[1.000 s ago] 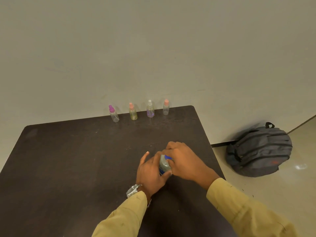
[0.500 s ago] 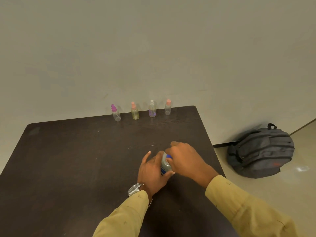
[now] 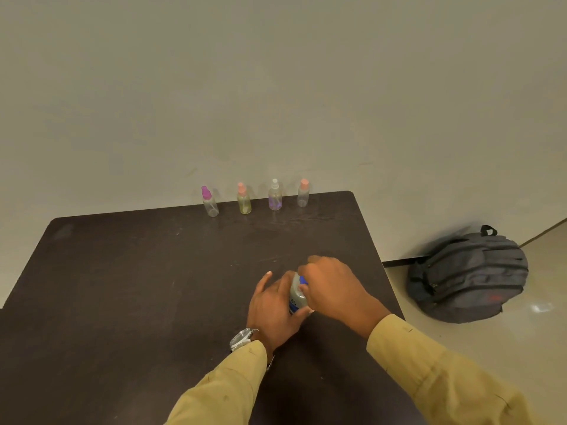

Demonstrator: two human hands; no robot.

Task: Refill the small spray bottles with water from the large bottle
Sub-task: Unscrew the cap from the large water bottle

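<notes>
your left hand (image 3: 273,305) grips the large bottle (image 3: 297,297), right hand (image 3: 329,283) clamped on its blue cap (image 3: 303,280); you're uncapping, pour next

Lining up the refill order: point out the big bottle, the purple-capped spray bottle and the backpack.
big bottle (image 3: 297,297): head view, on its label, between the hands.
purple-capped spray bottle (image 3: 211,205): head view, on its clear body.
backpack (image 3: 469,276): head view, on its front panel.
</notes>
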